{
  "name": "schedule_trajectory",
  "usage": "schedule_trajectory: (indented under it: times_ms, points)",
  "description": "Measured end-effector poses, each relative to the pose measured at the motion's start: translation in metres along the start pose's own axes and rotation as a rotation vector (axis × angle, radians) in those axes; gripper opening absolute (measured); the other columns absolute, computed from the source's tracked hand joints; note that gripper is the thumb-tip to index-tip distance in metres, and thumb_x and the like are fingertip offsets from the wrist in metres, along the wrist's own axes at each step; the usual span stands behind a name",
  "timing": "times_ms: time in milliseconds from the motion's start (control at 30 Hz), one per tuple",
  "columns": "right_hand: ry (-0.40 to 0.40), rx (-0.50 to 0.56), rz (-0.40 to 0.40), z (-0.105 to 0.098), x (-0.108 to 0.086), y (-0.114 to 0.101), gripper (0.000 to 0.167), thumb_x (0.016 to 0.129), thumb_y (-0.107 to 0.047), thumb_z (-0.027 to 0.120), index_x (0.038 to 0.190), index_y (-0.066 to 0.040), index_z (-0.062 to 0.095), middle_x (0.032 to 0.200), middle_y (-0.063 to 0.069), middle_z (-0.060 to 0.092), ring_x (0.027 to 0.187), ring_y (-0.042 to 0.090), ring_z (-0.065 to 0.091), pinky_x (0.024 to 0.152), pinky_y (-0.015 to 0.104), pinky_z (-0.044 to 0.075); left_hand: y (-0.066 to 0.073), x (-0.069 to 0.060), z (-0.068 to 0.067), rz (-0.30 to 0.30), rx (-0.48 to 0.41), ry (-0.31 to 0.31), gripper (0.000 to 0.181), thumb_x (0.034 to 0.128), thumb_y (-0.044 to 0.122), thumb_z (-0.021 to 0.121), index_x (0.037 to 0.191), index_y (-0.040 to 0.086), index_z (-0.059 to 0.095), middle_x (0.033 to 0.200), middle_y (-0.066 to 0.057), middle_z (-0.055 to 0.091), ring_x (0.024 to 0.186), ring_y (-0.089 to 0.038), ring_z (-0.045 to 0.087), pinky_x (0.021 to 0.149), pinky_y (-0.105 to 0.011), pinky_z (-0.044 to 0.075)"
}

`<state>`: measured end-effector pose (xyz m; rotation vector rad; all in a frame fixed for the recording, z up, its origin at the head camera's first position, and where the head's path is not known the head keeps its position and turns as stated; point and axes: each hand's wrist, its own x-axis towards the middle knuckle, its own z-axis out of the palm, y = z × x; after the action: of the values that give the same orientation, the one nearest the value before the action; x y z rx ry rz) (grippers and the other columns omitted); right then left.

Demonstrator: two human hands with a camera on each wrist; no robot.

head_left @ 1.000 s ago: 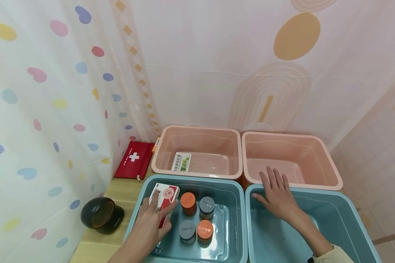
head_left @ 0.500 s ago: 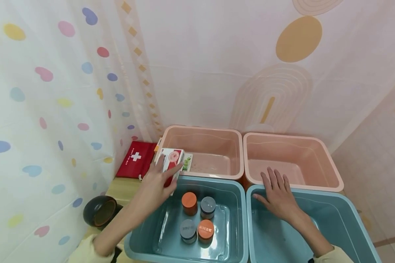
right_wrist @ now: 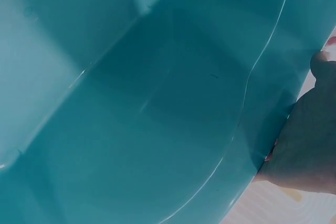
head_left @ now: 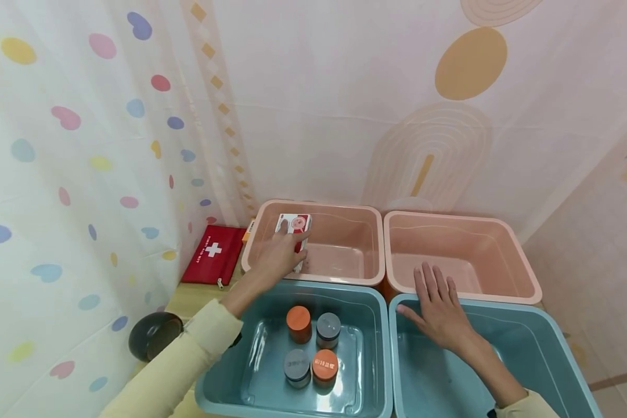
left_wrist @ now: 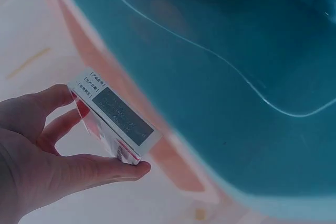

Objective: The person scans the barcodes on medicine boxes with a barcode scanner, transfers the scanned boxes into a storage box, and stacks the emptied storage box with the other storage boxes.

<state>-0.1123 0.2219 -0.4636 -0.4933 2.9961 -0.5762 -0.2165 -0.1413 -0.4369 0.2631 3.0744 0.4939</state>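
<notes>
My left hand (head_left: 276,254) pinches a white and red medicine box (head_left: 295,222) over the left pink bin (head_left: 339,209). In the left wrist view the box's printed end (left_wrist: 118,114) shows between thumb and fingers. The green and white box in this bin is now hidden behind my hand and the held box. With fingers extended, my right hand (head_left: 441,310) rests at the back rim of the right blue bin (head_left: 507,310), near the right pink bin (head_left: 449,217). Orange-capped jars (head_left: 299,318) and grey-capped jars (head_left: 328,326) stand upright in the left blue bin (head_left: 371,296).
A red first aid pouch (head_left: 211,255) lies left of the pink bins on the wooden table (head_left: 188,296). Partly behind my left sleeve is a dark bowl (head_left: 148,334). A patterned curtain (head_left: 313,116) hangs behind the bins.
The left hand has lifted the red and white box out of the left blue bin and carried it forward, over the left pink bin. The right hand has stayed nearly still.
</notes>
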Motion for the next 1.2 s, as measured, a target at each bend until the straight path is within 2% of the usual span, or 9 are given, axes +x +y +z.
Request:
schedule_trajectory:
  times_ms: [200,300,400,567,767,867,967,1067,1200]
  points:
    - [0.015,-0.019,-0.003,0.001,0.000,0.000,0.097,0.102,-0.045,0.073,0.167,0.011,0.029,0.177,0.034,0.020,0.164,0.058,0.015,0.131,0.076,0.012,-0.005,0.024,0.009,-0.105,-0.097,-0.108,0.055,0.1046,0.020,0.075,0.158,0.016,0.062,0.169,-0.032,0.042,0.153,-0.054,0.046,0.116,-0.068,0.050]
    - [0.018,-0.031,-0.008,0.002,0.000,-0.001,0.095,0.102,-0.042,0.075,0.167,0.010,0.031,0.177,0.034,0.022,0.163,0.058,0.018,0.130,0.076,0.013,-0.028,0.041,0.038,-0.138,-0.180,-0.124,0.057,0.1046,0.022,0.077,0.159,0.015,0.060,0.172,-0.029,0.040,0.159,-0.055,0.036,0.124,-0.076,0.032]
    - [0.019,-0.044,-0.013,0.003,-0.001,-0.002,0.093,0.101,-0.040,0.076,0.166,0.010,0.032,0.176,0.035,0.023,0.163,0.059,0.019,0.130,0.076,0.014,-0.056,0.061,0.072,-0.140,-0.182,-0.145,0.050,0.1029,0.029,0.080,0.148,0.012,0.070,0.164,-0.028,0.049,0.152,-0.050,0.047,0.121,-0.068,0.045]
    - [0.024,-0.051,-0.020,0.003,-0.003,-0.002,0.093,0.100,-0.039,0.078,0.166,0.010,0.034,0.176,0.035,0.024,0.163,0.059,0.019,0.130,0.076,0.014,-0.072,0.071,0.096,-0.119,-0.103,-0.183,0.045,0.1035,0.029,0.079,0.142,0.008,0.072,0.150,-0.025,0.059,0.135,-0.045,0.055,0.114,-0.062,0.053]
    - [0.028,-0.056,-0.019,0.002,-0.004,-0.003,0.092,0.100,-0.039,0.078,0.165,0.010,0.035,0.175,0.035,0.025,0.162,0.059,0.020,0.130,0.076,0.015,-0.065,0.068,0.092,-0.129,-0.062,-0.208,0.054,0.1050,0.021,0.076,0.156,0.009,0.062,0.167,-0.023,0.051,0.155,-0.056,0.039,0.122,-0.074,0.039]
    - [0.029,-0.057,-0.020,0.002,-0.005,-0.003,0.092,0.100,-0.039,0.078,0.165,0.010,0.036,0.175,0.035,0.025,0.162,0.058,0.020,0.130,0.076,0.015,-0.059,0.066,0.088,-0.125,-0.064,-0.210,0.047,0.1050,0.020,0.076,0.149,0.006,0.068,0.160,-0.022,0.058,0.151,-0.054,0.045,0.121,-0.075,0.037]
    - [0.029,-0.058,-0.024,0.002,-0.006,-0.003,0.092,0.100,-0.039,0.078,0.165,0.010,0.036,0.175,0.035,0.026,0.162,0.058,0.020,0.130,0.076,0.015,-0.055,0.066,0.086,-0.118,-0.087,-0.196,0.039,0.1041,0.020,0.078,0.139,0.002,0.073,0.147,-0.021,0.068,0.137,-0.046,0.056,0.118,-0.076,0.034]
    - [0.029,-0.058,-0.026,0.002,-0.006,-0.003,0.092,0.100,-0.039,0.078,0.165,0.010,0.036,0.175,0.035,0.026,0.162,0.058,0.021,0.130,0.076,0.015,-0.059,0.070,0.089,-0.144,-0.137,-0.178,0.025,0.1040,0.021,0.078,0.124,0.006,0.079,0.129,-0.012,0.076,0.115,-0.032,0.064,0.115,-0.063,0.045]
    - [0.031,-0.066,-0.024,0.002,-0.005,-0.004,0.091,0.100,-0.040,0.078,0.165,0.010,0.037,0.175,0.035,0.027,0.162,0.059,0.022,0.130,0.076,0.017,-0.072,0.079,0.092,-0.102,-0.108,-0.157,0.024,0.1088,0.031,0.071,0.092,0.013,0.076,0.080,-0.002,0.071,0.069,-0.018,0.067,0.074,-0.037,0.063]
